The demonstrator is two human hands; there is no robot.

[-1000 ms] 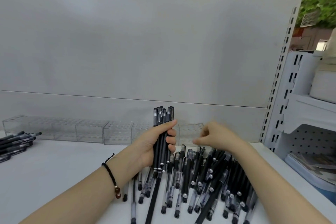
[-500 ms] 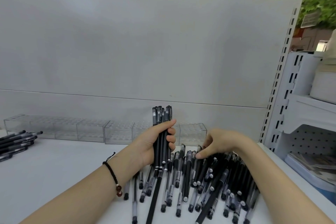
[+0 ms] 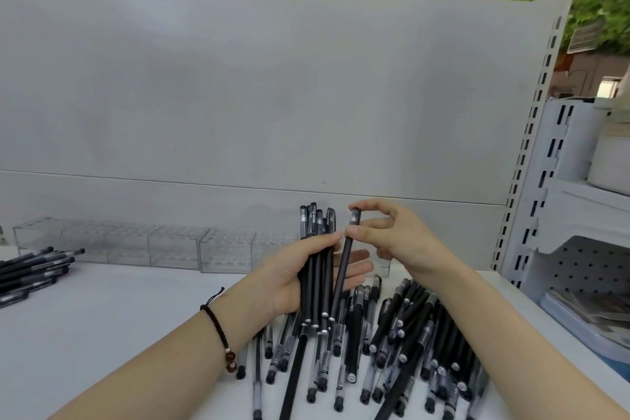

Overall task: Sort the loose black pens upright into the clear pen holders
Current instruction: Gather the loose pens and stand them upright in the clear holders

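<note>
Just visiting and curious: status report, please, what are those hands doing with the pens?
Left hand grips upright pen bundle. Right hand pinches single pen beside it. Clear holders show no pens. No obstruction seen.

Left forearm (image 3: 153, 368): bare, enters from the near edge of the white tabletop (image 3: 102, 317) and angles up and to the right. A black braided cord bracelet (image 3: 218, 320) with brown beads sits on the wrist.

Left hand (image 3: 296, 276): raised, palm turned right. The thumb lies across the front of a bundle of black capped pens (image 3: 315, 283), gripped upright; the fingers (image 3: 354, 271) reach out behind it.

Right forearm (image 3: 494, 334): bare, enters from the near right and angles up and to the left.

Right hand (image 3: 392, 235): raised just beside the left. The thumb and forefinger pinch the top of a single slim black pen (image 3: 342, 269); the other fingers are loosely curled.
</note>
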